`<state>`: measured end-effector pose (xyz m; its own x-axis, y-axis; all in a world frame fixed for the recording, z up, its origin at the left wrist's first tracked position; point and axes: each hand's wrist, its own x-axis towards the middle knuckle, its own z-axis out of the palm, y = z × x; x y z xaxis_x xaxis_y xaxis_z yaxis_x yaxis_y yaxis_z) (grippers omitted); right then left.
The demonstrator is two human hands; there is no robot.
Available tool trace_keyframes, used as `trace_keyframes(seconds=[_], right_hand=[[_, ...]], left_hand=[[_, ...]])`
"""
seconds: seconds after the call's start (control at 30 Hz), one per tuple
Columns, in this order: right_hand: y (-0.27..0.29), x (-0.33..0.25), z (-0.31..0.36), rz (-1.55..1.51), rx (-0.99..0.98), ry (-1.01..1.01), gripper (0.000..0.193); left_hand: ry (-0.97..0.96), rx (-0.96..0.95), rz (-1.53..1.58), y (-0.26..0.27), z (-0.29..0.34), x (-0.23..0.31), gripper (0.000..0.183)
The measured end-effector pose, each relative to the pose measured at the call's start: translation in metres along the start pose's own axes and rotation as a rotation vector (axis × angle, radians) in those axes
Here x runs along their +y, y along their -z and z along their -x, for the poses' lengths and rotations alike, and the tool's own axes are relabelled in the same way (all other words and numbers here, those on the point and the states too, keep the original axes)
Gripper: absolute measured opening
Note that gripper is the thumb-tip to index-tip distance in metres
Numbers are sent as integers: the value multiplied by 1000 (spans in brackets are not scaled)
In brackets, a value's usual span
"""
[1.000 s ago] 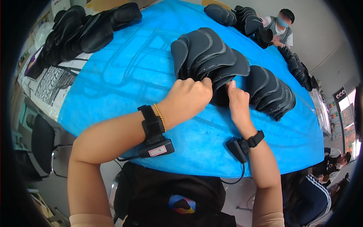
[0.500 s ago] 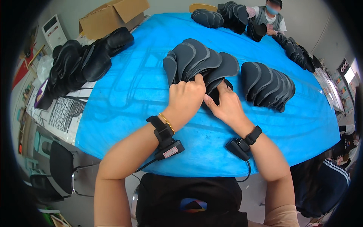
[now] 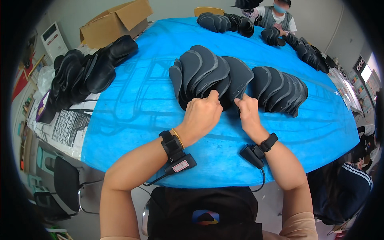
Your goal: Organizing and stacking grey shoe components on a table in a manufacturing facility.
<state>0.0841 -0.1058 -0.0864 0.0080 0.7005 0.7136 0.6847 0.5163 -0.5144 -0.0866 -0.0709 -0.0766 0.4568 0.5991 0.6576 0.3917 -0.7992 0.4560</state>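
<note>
A multicoloured emblem (image 3: 206,217) is borne by the near black clothing (image 3: 168,210), and a red-bordered label (image 3: 181,165) by the left wrist device (image 3: 193,161); no wording is legible. Beyond, the left hand (image 3: 202,116) is curled against a stack of dark curved pads (image 3: 200,66), its grip hidden. The rightmost pad (image 3: 239,76) is pinched at its near tip by the right hand (image 3: 251,117); light pressure, with the stack steadied from the left, would probably serve best. The stack is set on blue sheeting (image 3: 128,132), left of another stack (image 3: 278,88).

Right hand (image 3: 249,111) gone from spread to pinch, black end pad (image 3: 240,76) swung downward, far dark pieces (image 3: 247,3) raised
</note>
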Motion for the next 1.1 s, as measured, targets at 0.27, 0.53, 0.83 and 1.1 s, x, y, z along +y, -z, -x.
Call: trace_keyframes(seconds=[0.27, 0.53, 0.83, 1.1], right_hand=[[4, 3, 1, 2, -48, -30, 26], [7, -11, -4, -31, -169, -296, 26], [7, -12, -4, -135, -110, -299, 29], [5, 8, 1, -197, -21, -373, 34]], left_hand=[[126, -100, -344, 5, -8, 8, 32], [-97, -11, -400, 3, -9, -4, 31], [140, -102, -160, 9, 1, 3, 36], [153, -171, -48, 6, 5, -3, 38]])
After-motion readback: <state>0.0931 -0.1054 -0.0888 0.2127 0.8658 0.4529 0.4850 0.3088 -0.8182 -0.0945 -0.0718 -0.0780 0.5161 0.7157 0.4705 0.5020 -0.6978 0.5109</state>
